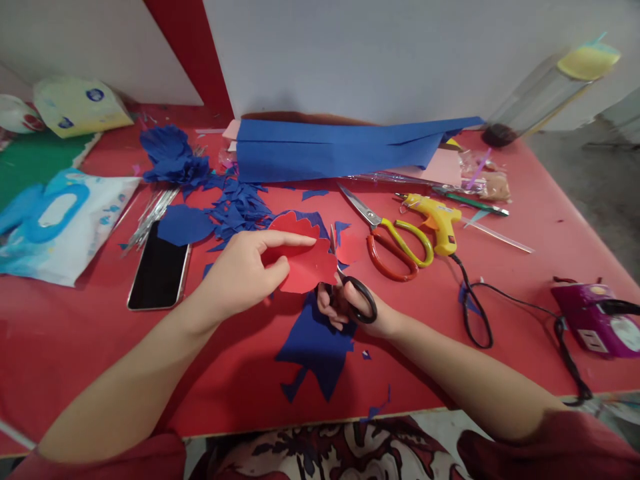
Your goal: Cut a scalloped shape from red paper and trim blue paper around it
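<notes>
My left hand [245, 270] pinches a red paper shape [307, 263] with a scalloped edge, holding it just above the red table [75, 333]. My right hand [350, 307] grips black-handled scissors [357, 293], whose blades run up along the right edge of the red shape. A blue paper offcut [315, 347] lies flat on the table under both hands. A small red paper scrap [350, 248] sits just right of the blades.
Yellow-and-red-handled scissors [395, 243] and a yellow glue gun [437, 220] with a black cord lie to the right. A phone [159, 270], blue scraps [235, 207], folded blue paper [330, 150], a wipes pack [55, 223] and a purple device [595, 320] surround the work spot.
</notes>
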Demonstrator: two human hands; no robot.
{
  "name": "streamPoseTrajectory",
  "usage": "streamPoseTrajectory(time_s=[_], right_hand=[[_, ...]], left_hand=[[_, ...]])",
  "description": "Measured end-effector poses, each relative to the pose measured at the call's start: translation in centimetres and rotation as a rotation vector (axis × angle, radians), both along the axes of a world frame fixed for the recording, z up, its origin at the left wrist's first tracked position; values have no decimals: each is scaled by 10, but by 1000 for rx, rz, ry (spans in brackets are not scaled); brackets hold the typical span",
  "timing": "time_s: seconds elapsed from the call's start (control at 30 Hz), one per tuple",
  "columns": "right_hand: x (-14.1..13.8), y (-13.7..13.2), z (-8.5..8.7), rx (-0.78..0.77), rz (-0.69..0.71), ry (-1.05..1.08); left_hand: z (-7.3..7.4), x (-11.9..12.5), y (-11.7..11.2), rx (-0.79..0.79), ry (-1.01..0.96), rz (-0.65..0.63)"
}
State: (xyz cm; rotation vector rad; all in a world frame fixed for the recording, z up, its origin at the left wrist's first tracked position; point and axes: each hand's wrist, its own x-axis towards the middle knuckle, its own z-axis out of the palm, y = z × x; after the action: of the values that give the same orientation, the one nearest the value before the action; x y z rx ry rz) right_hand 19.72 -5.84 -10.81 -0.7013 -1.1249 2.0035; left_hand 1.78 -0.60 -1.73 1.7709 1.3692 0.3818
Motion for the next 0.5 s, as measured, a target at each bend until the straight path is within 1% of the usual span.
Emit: streamPoseTrajectory(time_s=[0.2, 0.33, 0.5], right_hand=[[0, -1, -1, 16, -20, -2], [0, -1, 1, 18, -32, -15], [1, 1, 2, 38, -24, -81]], left_hand=[[1, 0, 0, 26, 11, 0], [2, 0, 1, 1, 7, 8], [2, -2, 2, 26, 11, 2]])
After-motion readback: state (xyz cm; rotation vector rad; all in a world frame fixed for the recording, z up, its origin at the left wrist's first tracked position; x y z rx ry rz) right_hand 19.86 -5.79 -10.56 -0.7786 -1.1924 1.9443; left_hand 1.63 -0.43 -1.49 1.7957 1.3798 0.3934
